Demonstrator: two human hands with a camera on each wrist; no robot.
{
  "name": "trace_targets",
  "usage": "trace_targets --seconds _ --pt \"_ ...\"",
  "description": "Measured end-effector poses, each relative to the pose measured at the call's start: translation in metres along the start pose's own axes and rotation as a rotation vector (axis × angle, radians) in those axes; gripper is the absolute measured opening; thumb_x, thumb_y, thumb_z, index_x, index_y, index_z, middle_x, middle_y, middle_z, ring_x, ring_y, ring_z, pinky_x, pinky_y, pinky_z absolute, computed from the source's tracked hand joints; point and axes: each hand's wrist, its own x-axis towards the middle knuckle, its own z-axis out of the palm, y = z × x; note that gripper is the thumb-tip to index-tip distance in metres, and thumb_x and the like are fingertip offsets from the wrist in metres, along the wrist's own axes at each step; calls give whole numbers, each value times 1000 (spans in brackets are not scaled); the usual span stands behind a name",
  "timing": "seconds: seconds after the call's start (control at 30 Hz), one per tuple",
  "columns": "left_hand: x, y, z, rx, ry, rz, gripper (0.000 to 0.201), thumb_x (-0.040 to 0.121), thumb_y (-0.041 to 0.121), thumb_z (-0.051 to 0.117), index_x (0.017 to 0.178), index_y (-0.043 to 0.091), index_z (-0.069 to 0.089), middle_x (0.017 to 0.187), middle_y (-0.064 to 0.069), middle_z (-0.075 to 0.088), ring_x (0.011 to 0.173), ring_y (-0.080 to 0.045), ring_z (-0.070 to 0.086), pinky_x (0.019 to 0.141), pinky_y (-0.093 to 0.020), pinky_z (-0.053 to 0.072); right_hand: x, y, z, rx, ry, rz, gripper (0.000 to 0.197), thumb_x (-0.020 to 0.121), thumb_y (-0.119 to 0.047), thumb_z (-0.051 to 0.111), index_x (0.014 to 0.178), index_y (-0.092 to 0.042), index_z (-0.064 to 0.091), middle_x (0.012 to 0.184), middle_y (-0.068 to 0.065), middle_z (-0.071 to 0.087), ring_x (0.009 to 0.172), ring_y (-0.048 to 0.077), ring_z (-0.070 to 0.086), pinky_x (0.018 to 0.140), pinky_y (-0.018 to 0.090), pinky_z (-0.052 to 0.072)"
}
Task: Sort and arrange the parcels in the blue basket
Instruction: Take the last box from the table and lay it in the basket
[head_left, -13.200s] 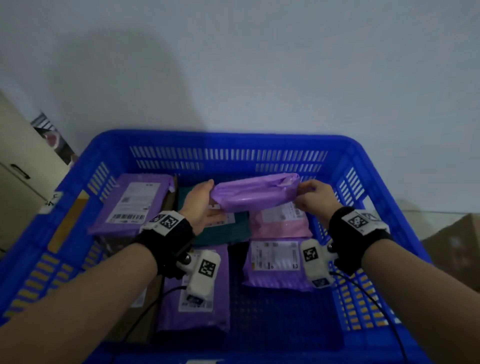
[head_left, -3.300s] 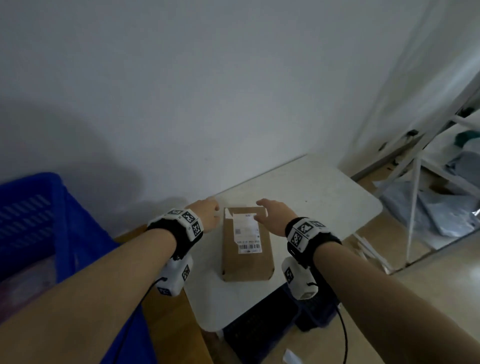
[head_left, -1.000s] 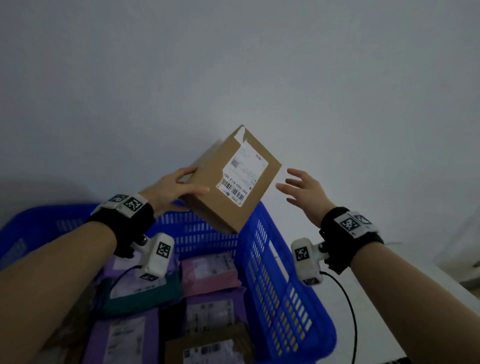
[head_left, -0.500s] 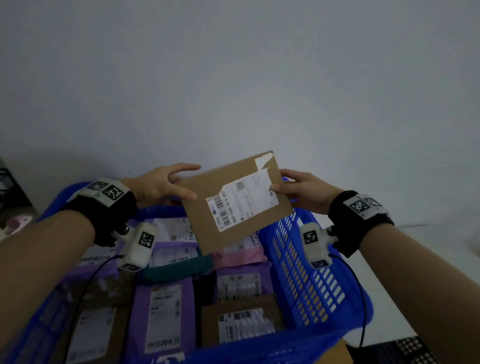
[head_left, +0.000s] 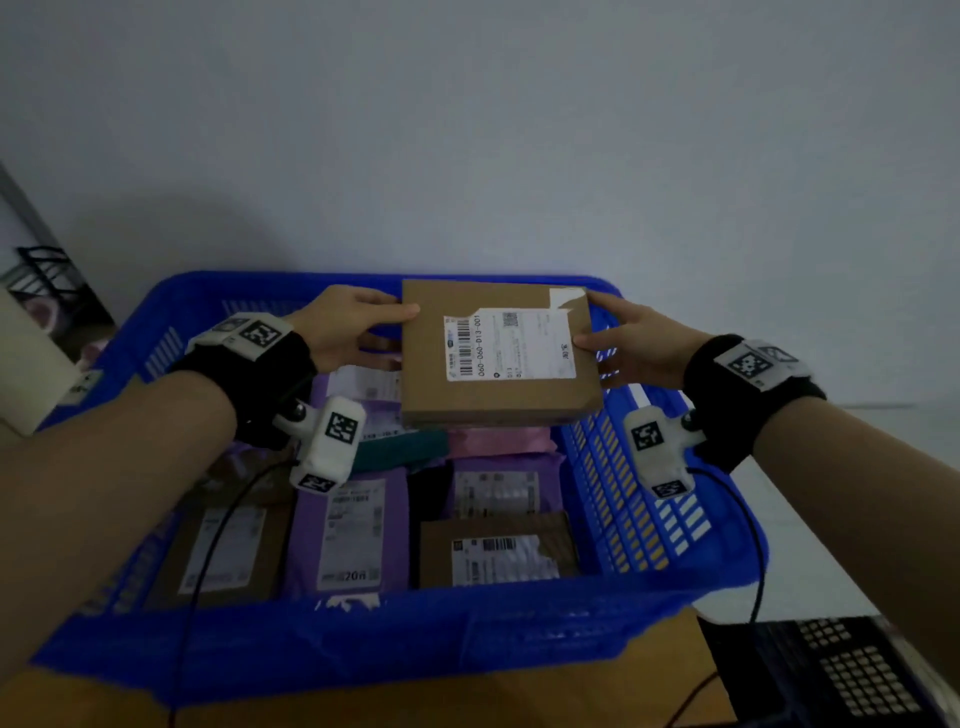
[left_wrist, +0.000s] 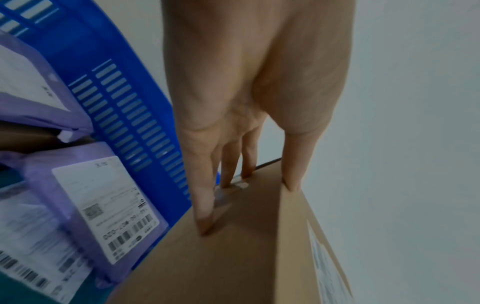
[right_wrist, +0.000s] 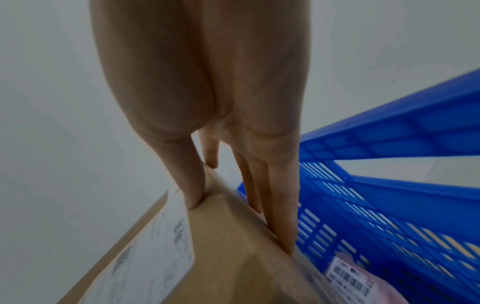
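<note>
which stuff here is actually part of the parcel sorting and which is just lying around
Part of the job:
- cardboard box, held by left hand and right hand
- blue basket
- purple parcels, pink parcel, teal parcel, brown parcel inside it

Lying about:
- black crate
- white table

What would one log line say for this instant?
left hand: grips cardboard box | right hand: grips box | box: above blue basket, label up

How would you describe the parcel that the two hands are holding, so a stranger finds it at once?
Look at the blue basket against the wall. Above its far end, the left hand and right hand hold a flat brown cardboard box. It alone is lifted above the other parcels.
</note>
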Motion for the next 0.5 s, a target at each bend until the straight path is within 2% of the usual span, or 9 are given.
trace_targets --seconds 0.1,0.2,0.27,0.3,0.43,0.5 --pt "-7 -13 2 73 -76 -93 32 89 17 61 121 12 60 114 -5 67 91 -28 68 72 -37 61 5 8 1 -50 -36 70 62 94 -2 51 146 -30 30 120 11 60 80 27 68 62 43 60" --pt "-11 -28 4 86 -103 -176 29 89 13 60 119 12 61 113 -6 68 96 -22 68 68 -34 62 11 16 5 -106 -73 161 64 94 -2 51 147 -26 26 126 15 58 86 30 67 71 49 58" --pt "-11 -38 8 110 -107 -225 24 89 9 60 113 14 62 112 -8 68 96 -21 68 66 -32 62 14 23 9 -129 -112 216 59 95 -1 50 144 -25 30 123 15 59 89 30 66 72 50 58" --pt "-9 -43 9 119 -104 -246 26 89 8 60 114 16 61 112 -8 67 94 -22 68 65 -32 62 14 26 10 -139 -138 243 55 95 -1 49 141 -25 33 121 15 60 90 31 66 72 50 58" --pt "0 -63 15 148 -101 -314 51 88 6 61 134 23 47 110 -12 67 87 -26 72 63 -36 62 20 40 12 -191 -222 352 41 96 0 47 128 -23 41 112 12 61 95 31 63 78 52 55" --pt "2 -71 19 167 -118 -333 48 89 6 59 133 23 49 107 -9 67 88 -25 70 59 -32 61 24 45 13 -226 -255 398 37 95 3 46 125 -20 42 105 11 63 91 31 62 74 50 57"
